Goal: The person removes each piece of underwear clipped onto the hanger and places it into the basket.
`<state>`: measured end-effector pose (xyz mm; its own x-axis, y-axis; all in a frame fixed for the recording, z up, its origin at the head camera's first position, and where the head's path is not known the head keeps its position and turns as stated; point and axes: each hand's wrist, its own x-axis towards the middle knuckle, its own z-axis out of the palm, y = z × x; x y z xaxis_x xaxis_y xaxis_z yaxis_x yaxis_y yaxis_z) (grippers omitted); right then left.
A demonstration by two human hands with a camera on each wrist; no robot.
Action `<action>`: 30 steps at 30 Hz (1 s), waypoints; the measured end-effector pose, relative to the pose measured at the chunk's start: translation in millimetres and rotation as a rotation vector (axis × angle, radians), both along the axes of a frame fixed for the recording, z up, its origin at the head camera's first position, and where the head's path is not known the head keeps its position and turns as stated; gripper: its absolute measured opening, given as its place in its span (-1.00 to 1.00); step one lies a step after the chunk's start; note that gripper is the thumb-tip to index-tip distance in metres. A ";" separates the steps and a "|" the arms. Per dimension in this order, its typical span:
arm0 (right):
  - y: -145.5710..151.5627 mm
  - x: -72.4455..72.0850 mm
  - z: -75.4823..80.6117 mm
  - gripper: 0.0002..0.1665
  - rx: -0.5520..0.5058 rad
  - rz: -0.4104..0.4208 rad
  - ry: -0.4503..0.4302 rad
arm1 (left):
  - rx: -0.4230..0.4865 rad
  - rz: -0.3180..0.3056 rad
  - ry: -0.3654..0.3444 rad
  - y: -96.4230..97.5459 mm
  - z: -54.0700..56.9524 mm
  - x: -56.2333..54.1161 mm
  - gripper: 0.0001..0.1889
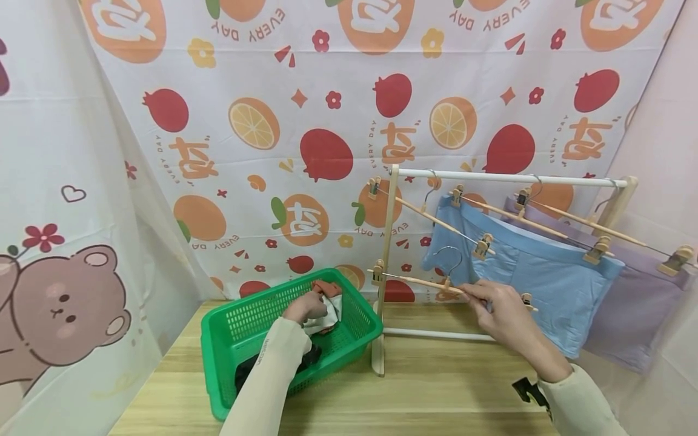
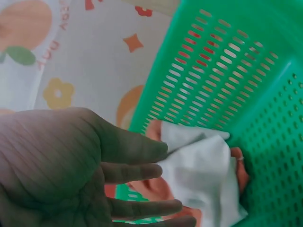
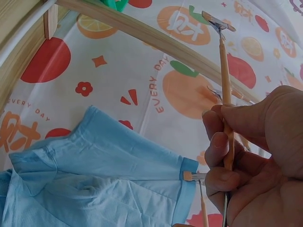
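My left hand [image 1: 306, 307] is inside the green basket [image 1: 357, 318], beside a bunched white and orange cloth [image 1: 331, 312]. In the left wrist view its fingers are fairly straight, with the thumb at the edge of the cloth [image 2: 199, 165]; whether they touch it I cannot tell. My right hand [image 1: 501, 312] grips a wooden clip hanger [image 1: 420, 283] by its bar, in front of the rack. No garment is on this hanger, and one clip [image 3: 218, 21] shows at its far end in the right wrist view.
On the wooden rack's white rail [image 1: 491, 175] hang a bare clip hanger [image 1: 431, 216], light blue boxer briefs [image 1: 523, 266] and a purple garment [image 1: 632, 303], both clipped. Something black [image 1: 245, 370] lies in the basket. The rack's left post [image 1: 388, 242] stands close to the basket.
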<state>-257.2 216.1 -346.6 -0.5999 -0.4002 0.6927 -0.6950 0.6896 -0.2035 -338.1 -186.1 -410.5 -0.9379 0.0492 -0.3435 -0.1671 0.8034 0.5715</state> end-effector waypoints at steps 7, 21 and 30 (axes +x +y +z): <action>4.8 2.2 -0.8 -0.66 -0.009 -0.022 -0.015 | -0.009 0.000 0.207 23.3 21.8 4.7 -0.85; 12.8 5.7 5.4 -0.66 -0.019 -0.009 0.008 | 0.325 -0.197 0.567 72.4 54.7 2.7 -0.53; 16.8 11.6 3.4 -0.65 -0.010 -0.012 0.034 | 0.366 -0.258 0.655 95.3 56.3 -2.1 -0.53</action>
<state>-245.6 232.9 -343.2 -0.5809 -0.3862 0.7165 -0.6931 0.6963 -0.1867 -340.2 -90.8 -354.2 -0.8870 0.2959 0.3545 0.4606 0.5133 0.7241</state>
